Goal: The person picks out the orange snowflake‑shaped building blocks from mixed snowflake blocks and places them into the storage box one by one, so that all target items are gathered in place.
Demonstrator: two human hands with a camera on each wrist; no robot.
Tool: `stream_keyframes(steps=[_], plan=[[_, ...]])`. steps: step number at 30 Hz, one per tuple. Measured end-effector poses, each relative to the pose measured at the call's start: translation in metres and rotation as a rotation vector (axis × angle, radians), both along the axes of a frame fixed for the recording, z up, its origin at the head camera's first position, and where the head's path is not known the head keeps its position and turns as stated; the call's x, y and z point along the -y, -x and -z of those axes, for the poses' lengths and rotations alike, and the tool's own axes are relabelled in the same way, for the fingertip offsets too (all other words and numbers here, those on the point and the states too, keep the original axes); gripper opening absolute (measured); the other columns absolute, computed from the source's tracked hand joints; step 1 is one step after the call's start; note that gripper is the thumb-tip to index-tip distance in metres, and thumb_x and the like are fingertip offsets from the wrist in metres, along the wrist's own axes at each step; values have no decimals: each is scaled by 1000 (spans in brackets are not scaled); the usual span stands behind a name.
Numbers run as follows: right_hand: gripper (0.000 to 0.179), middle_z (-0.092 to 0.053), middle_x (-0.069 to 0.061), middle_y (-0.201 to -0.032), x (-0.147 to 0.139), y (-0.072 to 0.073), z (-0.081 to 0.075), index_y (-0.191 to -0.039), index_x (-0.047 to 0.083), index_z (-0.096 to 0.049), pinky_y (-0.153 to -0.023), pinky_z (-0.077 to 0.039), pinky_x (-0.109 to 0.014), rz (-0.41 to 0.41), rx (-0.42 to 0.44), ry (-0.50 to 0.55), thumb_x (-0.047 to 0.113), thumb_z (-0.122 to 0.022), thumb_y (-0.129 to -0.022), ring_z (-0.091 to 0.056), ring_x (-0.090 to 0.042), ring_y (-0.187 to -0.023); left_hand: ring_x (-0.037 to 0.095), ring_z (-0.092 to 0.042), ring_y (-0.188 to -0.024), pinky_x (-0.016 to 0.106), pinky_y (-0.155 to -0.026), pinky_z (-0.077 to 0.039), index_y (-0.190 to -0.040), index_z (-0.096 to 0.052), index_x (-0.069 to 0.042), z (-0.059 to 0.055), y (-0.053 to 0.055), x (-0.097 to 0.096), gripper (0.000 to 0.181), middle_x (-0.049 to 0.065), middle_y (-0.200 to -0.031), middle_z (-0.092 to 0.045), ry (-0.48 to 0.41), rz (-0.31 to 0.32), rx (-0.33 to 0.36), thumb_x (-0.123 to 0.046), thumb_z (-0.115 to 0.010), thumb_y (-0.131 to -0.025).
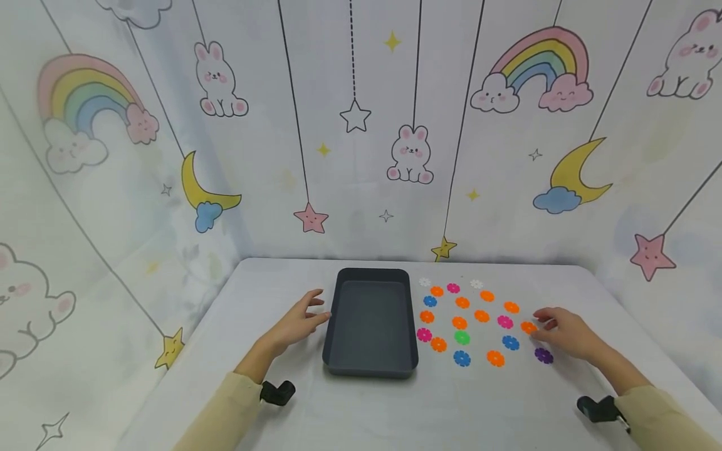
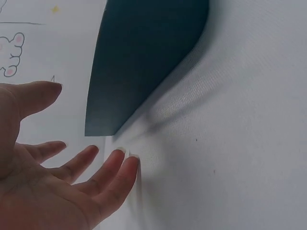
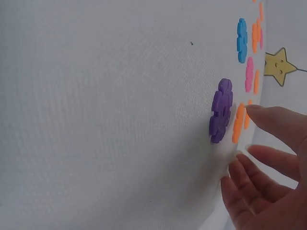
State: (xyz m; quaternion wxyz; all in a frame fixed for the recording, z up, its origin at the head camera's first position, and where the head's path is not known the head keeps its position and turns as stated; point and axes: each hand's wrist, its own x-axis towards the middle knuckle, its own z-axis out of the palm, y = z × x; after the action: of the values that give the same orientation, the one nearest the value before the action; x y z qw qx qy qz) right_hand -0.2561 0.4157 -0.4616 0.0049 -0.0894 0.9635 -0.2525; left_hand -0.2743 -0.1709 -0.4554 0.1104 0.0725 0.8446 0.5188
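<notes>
My left hand (image 1: pixel 297 322) is held at the left side of a dark grey rectangular tray (image 1: pixel 370 326), fingers spread and relaxed. The left wrist view shows its palm and loosely bent fingers near the tray's outer wall (image 2: pixel 144 57), gripping nothing. Over at the right, my right hand (image 1: pixel 568 335) hovers by an orange flower-shaped plastic disc (image 1: pixel 528 327), thumb and fingers apart. In the right wrist view the thumb tip overlaps the orange discs' edge, and a purple flower-shaped disc (image 3: pixel 221 111) stands nearer the camera.
Several more flower-shaped discs lie flat right of the tray, among them a green one (image 1: pixel 462 337), a blue one (image 1: pixel 462 358), a pink one (image 1: pixel 504 322) and a white one (image 1: pixel 476 284). A white cloth (image 1: pixel 451 407) covers the table. Behind hangs a printed curtain (image 1: pixel 361 169).
</notes>
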Motion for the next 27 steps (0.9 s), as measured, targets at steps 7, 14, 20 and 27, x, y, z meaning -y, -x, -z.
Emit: stream_keyframes(steps=[7, 14, 20, 27], plan=[[44, -65, -23, -108, 1, 5, 1, -119, -11, -63, -82, -60, -51, 21, 10, -6, 19, -77, -90, -60, -34, -95, 39, -54, -132, 47, -99, -55, -160, -29, -9, 2, 6, -2, 68, 20, -152, -45, -62, 2, 37, -25, -63, -103], [41, -65, -22, -105, 2, 5, 3, -117, -11, -63, -83, -60, -52, 55, 41, -13, 18, -76, -90, -60, -32, -93, 29, -67, -112, 42, -88, -59, -158, -33, -5, 8, 9, -6, 65, 19, -143, -54, -55, -6, 46, -24, -62, -103], [37, -65, -20, -104, 1, 7, 5, -113, -9, -64, -83, -60, -52, 67, 63, -13, 19, -75, -91, -59, -32, -93, 23, -67, -99, 39, -80, -61, -157, -34, -5, 11, 11, -10, 62, 19, -139, -56, -69, -19, 73, -20, -60, -104], [33, -65, -15, -100, 1, 9, 2, -109, -8, -63, -82, -60, -51, 57, 62, -16, 17, -74, -91, -59, -30, -91, 26, -67, -101, 40, -79, -61, -153, -40, 0, 10, 10, -14, 54, 22, -139, -55, -77, -17, 89, -17, -57, -105]])
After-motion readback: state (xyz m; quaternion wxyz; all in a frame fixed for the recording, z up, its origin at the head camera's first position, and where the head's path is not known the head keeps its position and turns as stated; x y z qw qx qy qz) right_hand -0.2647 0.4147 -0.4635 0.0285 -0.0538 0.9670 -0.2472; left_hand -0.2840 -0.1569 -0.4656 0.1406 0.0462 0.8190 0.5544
